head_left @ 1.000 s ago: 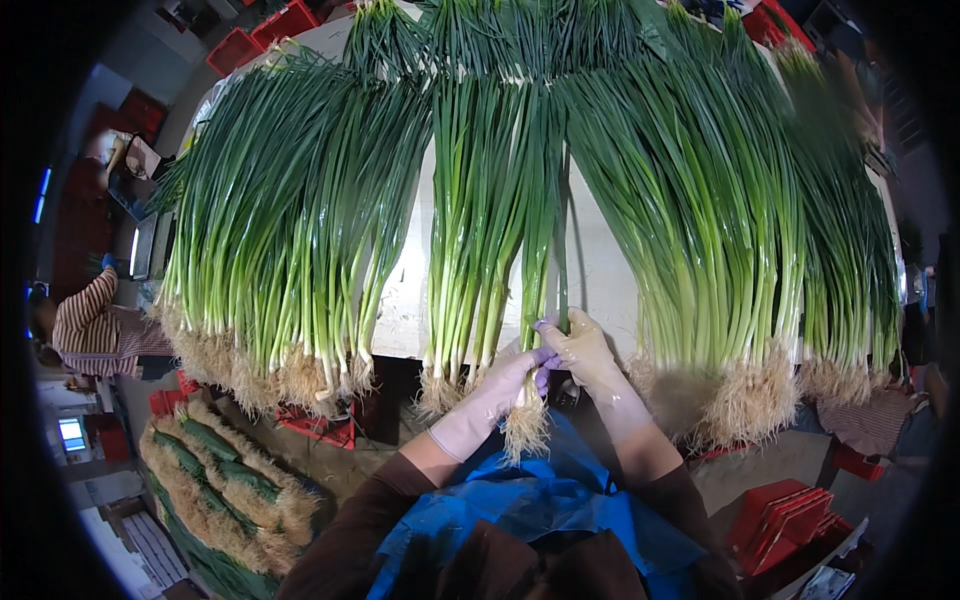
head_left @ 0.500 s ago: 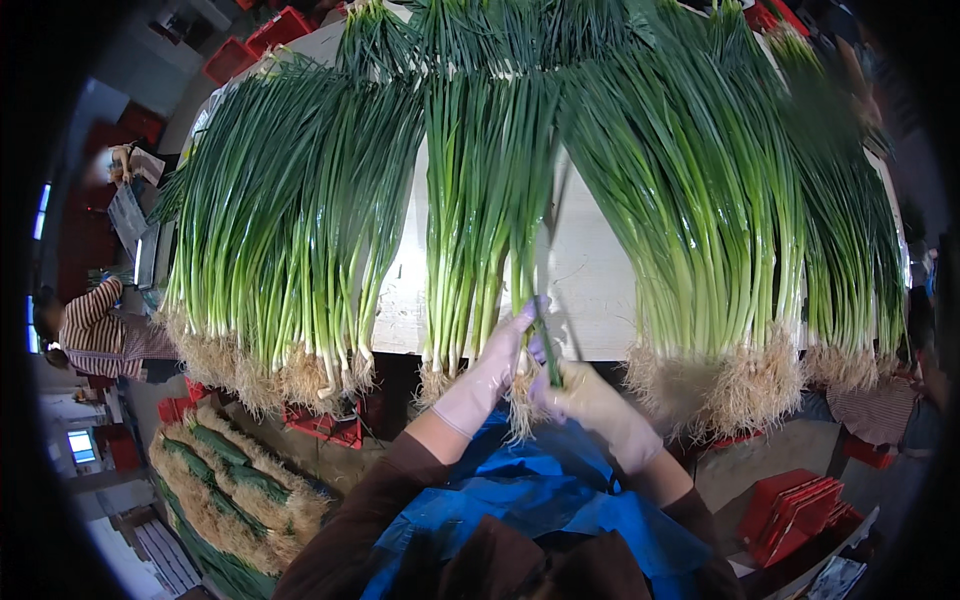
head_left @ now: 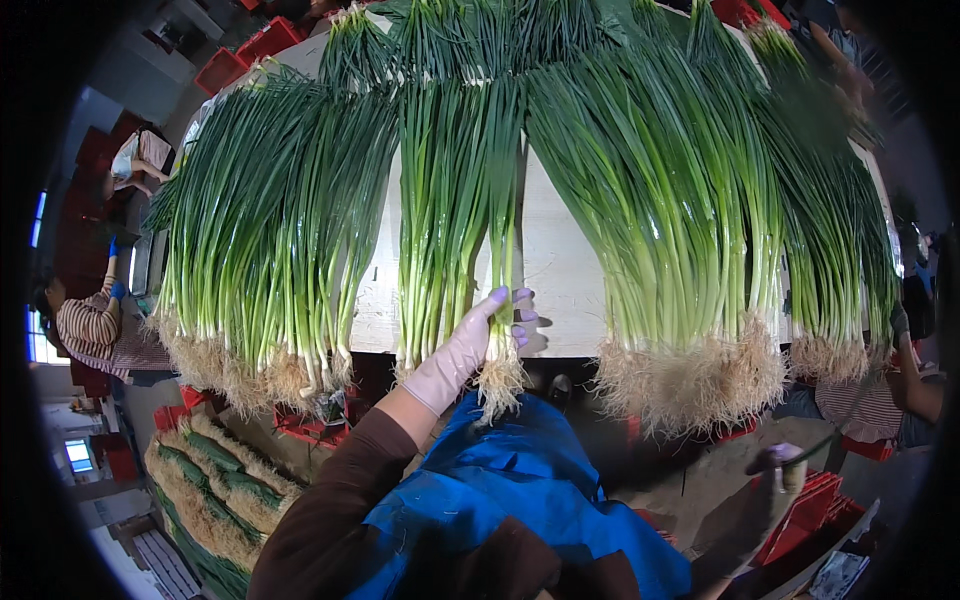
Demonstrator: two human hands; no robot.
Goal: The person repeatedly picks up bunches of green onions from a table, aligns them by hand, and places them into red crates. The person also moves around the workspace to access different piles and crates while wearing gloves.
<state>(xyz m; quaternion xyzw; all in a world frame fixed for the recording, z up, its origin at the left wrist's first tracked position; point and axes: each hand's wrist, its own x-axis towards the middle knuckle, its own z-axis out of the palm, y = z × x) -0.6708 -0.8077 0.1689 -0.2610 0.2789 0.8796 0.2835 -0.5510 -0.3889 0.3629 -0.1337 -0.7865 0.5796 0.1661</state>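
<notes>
My left hand, in a thin pale glove with purple fingertips, is closed round a few green onions just above their roots. Their pale, shaggy roots hang past the table's near edge, below the hand. Off to the lower right, away from the table, my gloved right hand is blurred by motion. A long dark green onion leaf trails from its fingers up toward the right. Just left of my left hand lies a narrow bundle of green onions, its roots partly behind my wrist.
Larger rows of green onions lie left and right on the white table. Bound bundles sit at lower left, red crates at lower right. A person in stripes is at far left; another person's arm shows at right.
My right hand has left the onions and swung down to the right with the leaf. My left hand keeps its hold. The view has shifted slightly.
</notes>
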